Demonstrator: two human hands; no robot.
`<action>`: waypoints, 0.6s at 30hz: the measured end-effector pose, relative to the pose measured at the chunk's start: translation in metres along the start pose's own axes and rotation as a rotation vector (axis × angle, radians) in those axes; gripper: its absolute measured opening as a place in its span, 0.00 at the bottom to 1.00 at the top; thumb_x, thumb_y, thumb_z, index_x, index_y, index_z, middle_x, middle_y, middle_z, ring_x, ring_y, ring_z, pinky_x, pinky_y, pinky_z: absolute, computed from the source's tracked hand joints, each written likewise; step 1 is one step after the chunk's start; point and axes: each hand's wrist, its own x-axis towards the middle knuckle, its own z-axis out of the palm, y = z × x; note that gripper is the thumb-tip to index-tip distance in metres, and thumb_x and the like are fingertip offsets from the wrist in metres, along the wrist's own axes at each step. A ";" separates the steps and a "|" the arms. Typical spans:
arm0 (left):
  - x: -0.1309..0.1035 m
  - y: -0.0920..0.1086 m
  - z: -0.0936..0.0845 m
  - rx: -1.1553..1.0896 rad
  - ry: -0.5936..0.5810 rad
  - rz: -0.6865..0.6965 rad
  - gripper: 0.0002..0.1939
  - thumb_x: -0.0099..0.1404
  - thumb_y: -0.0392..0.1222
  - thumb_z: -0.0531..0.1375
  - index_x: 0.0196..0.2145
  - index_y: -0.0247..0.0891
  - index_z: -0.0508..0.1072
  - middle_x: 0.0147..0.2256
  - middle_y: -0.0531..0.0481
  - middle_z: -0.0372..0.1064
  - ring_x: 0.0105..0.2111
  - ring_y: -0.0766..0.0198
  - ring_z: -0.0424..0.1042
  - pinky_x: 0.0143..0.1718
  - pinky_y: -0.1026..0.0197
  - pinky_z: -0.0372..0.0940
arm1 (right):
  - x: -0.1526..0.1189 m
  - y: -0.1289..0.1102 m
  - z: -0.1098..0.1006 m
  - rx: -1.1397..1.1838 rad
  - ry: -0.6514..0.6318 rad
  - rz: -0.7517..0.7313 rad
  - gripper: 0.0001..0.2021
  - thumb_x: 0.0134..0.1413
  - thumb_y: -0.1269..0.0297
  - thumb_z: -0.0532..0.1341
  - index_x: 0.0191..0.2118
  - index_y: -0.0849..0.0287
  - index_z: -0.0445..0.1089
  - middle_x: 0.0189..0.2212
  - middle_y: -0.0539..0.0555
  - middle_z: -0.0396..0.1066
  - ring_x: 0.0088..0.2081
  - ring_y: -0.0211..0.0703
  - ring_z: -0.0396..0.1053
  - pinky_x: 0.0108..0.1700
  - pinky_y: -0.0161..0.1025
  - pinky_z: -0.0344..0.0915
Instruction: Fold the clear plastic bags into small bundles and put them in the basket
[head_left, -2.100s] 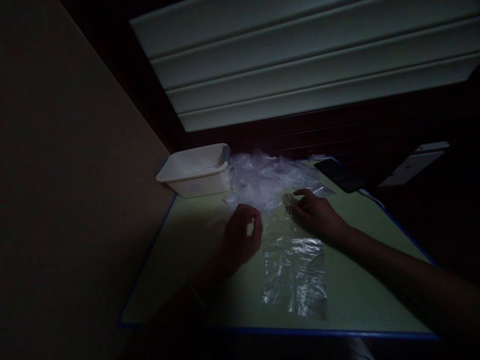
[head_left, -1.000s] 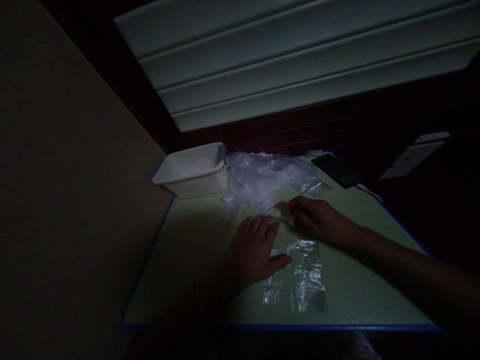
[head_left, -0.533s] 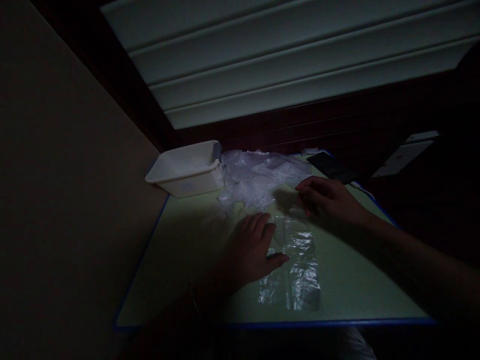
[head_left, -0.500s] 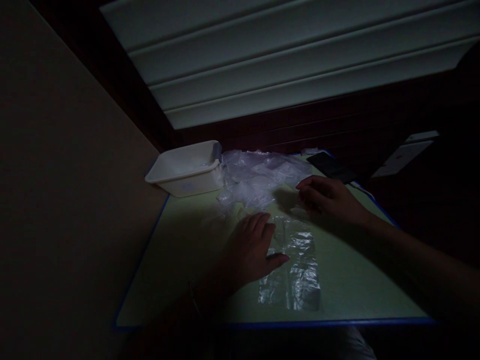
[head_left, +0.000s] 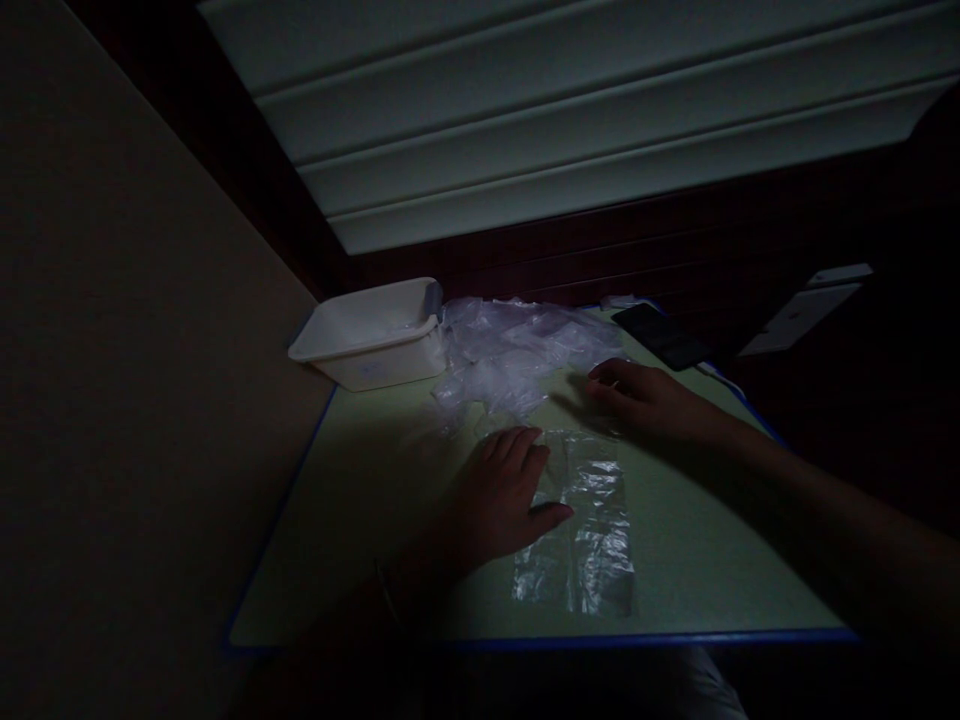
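Observation:
A clear, crinkled plastic bag (head_left: 596, 540) lies spread on the pale green tabletop, its glossy folds catching light. My left hand (head_left: 510, 495) rests over the bag's left side, palm down, fingers stretched and thumb pointing right. Just beyond the bag's upper right corner, my right hand (head_left: 637, 395) hovers with loosely bent fingers somewhat apart, and nothing shows between them. Behind both hands sits a loose heap of clear plastic bags (head_left: 517, 345), near the right hand's fingertips.
At the back left, a white plastic bin (head_left: 367, 365) stands against the wall. A dark phone (head_left: 660, 335) lies at the back right beside a white cable (head_left: 721, 378). Blue edging (head_left: 675, 638) borders the table (head_left: 720, 560). A white box (head_left: 799, 320) is farther right.
My right hand has shifted slightly down and left, and its fingers have loosened a little. My left hand stays on the bag.

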 end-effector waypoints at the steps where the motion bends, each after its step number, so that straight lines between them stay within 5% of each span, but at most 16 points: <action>1: 0.000 0.000 0.000 -0.001 0.001 -0.003 0.30 0.61 0.61 0.55 0.52 0.36 0.62 0.58 0.36 0.57 0.59 0.48 0.56 0.58 0.45 0.53 | 0.000 0.000 -0.001 -0.021 -0.017 -0.007 0.19 0.59 0.49 0.54 0.43 0.59 0.68 0.35 0.60 0.74 0.33 0.47 0.72 0.31 0.40 0.66; 12: 0.002 0.003 -0.008 -0.029 0.025 0.159 0.17 0.64 0.54 0.56 0.39 0.37 0.69 0.60 0.42 0.56 0.62 0.51 0.51 0.62 0.49 0.51 | -0.002 0.017 -0.009 -0.123 -0.218 -0.087 0.33 0.47 0.48 0.63 0.57 0.59 0.59 0.41 0.59 0.73 0.37 0.48 0.72 0.35 0.40 0.67; 18: 0.003 0.003 -0.008 -0.141 0.034 0.164 0.19 0.66 0.50 0.54 0.50 0.37 0.66 0.54 0.43 0.64 0.59 0.55 0.56 0.60 0.50 0.54 | -0.003 0.013 -0.010 -0.153 -0.218 -0.129 0.21 0.55 0.60 0.57 0.54 0.58 0.62 0.33 0.55 0.74 0.31 0.43 0.70 0.31 0.37 0.63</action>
